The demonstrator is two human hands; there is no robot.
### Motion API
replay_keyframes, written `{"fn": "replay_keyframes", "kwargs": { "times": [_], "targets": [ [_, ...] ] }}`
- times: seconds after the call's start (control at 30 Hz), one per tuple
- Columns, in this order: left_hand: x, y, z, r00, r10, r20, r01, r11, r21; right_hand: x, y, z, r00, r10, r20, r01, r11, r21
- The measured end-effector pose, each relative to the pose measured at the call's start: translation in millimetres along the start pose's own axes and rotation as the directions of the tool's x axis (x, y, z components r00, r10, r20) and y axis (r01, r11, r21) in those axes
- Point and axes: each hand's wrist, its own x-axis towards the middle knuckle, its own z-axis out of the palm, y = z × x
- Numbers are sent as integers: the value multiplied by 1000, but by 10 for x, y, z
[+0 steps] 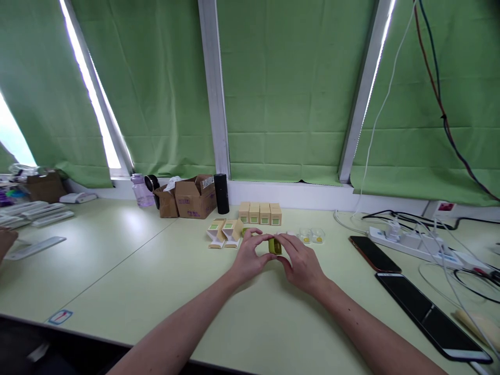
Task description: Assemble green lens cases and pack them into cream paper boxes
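Observation:
Both my hands meet over the middle of the pale green table [128, 271]. My left hand [250, 258] and my right hand [299, 260] pinch a small olive-green item [274, 246] between their fingertips. Just beyond them lie two opened beige cartons [225, 233] on their sides. Behind those stands a row of several closed beige boxes with green squares [260, 213]. Two small clear cups with yellow contents [311, 236] sit to the right of my hands.
Brown cardboard boxes [190, 198], a black cylinder [221, 194] and a purple bottle [141, 190] stand at the back left. A phone [374, 253], a dark tablet [429, 317], a power strip [410, 240] and cables lie right. Another person's hand [5, 242] shows at the left edge.

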Motion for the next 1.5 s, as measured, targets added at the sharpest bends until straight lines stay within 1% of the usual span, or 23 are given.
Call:
{"fn": "replay_keyframes", "kwargs": {
  "times": [0.1,0.2,0.27,0.33,0.43,0.5,0.67,0.97,1.2,1.5],
  "targets": [
    [-10,54,5,1000,16,8,-16,1000,-17,-8,11,45,997,70,-25,-66,990,125],
    [-7,97,-19,1000,15,-4,-15,998,-65,7,5,46,984,171,-51,-148,941,304],
    [0,97,-32,1000,-7,-12,6,998,-67,21,-8,41,971,231,-67,-187,902,390],
    [6,75,-30,999,-51,-19,50,998,-49,29,-20,43,961,268,-75,-211,877,431],
    [8,30,-3,993,-120,-13,119,992,-35,29,-31,63,957,281,-78,-217,866,451],
    [5,12,18,990,-138,4,138,990,-35,24,-36,78,958,273,-83,-207,865,457],
    [2,3,52,990,-130,45,133,988,-75,14,-39,103,966,243,-91,-176,873,455],
    [9,-40,85,987,-155,40,159,980,-123,-13,-12,136,973,214,-93,-151,882,447],
    [13,-6,63,990,-138,29,141,982,-129,4,-20,135,969,227,-96,-162,880,446],
    [19,8,49,983,-177,51,183,973,-142,6,-3,138,969,234,-84,-172,876,451]
  ]
}}
